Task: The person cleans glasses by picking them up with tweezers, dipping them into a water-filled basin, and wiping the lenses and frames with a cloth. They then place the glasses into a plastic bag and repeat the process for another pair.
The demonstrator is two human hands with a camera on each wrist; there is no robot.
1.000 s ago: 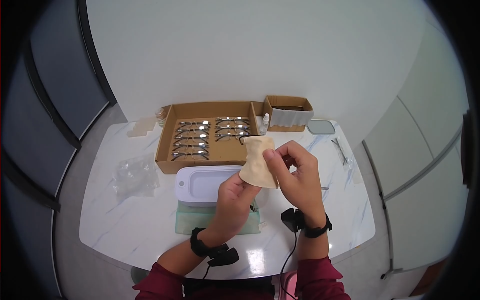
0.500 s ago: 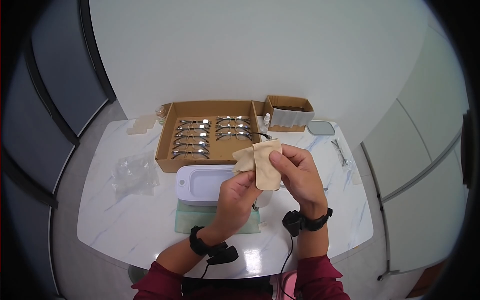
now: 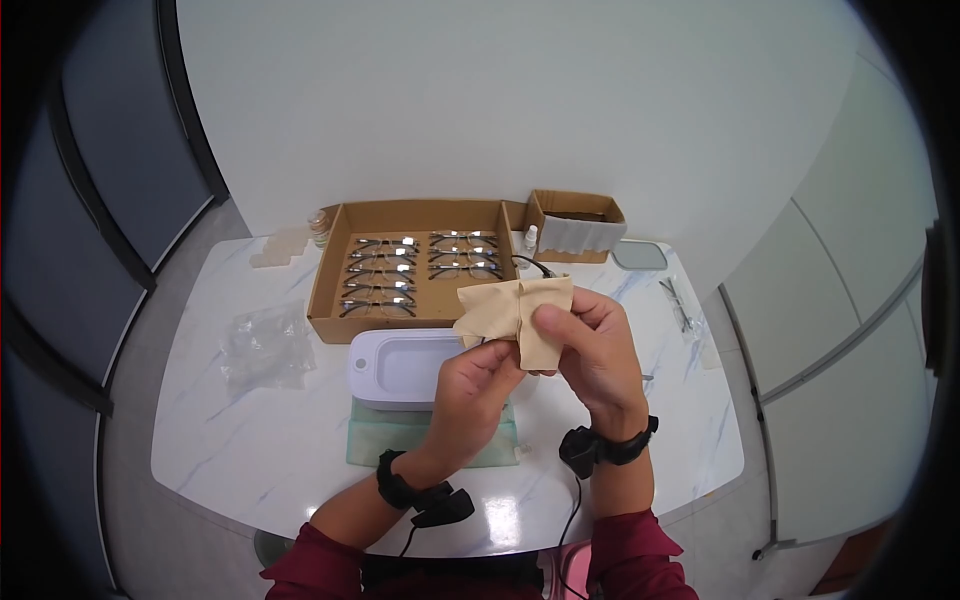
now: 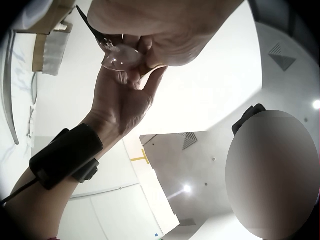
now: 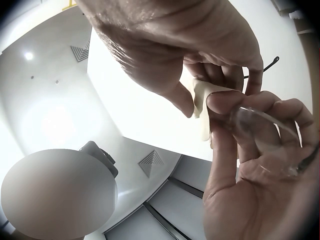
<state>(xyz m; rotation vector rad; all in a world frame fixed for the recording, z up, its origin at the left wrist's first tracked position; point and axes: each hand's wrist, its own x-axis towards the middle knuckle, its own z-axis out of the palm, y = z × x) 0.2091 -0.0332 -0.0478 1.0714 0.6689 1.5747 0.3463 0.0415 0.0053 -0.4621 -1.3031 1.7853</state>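
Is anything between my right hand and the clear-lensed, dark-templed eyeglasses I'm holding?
Yes: a beige fabric cloth lies between the thumb of your right hand and the eyeglasses. Whether contact is direct elsewhere, I can't tell.

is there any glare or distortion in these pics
Head view: fisheye curving, dark corners, bright glare on the table; left wrist view: the wall blown out white behind the right hand; right wrist view: washed-out glow on the ceiling.

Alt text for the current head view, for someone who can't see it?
A person's left hand and right hand hold glasses and a beige cloth above a marbled table. Beyond, a cardboard box holds rows of eyeglasses.
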